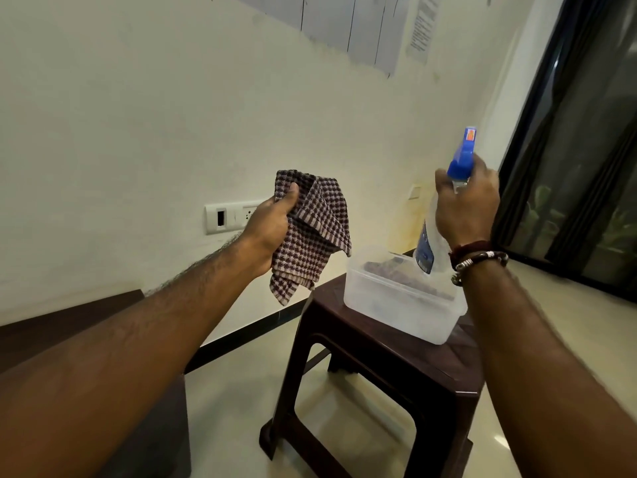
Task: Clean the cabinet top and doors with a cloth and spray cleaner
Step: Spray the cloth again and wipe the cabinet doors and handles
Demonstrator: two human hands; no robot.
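My left hand (270, 229) grips a brown-and-white checked cloth (312, 236), which hangs in the air in front of the wall. My right hand (465, 205) is wrapped around the neck of a clear spray bottle (427, 243) with a blue trigger head (462, 157); the bottle is held above a plastic tub. A dark wooden cabinet top (69, 315) shows at the lower left, mostly hidden behind my left forearm.
A dark brown plastic stool (396, 367) stands on the tiled floor and carries a translucent plastic tub (396, 305) with something dark inside. A switch plate (224, 219) is on the wall. A dark-framed glass door (586, 150) fills the right side.
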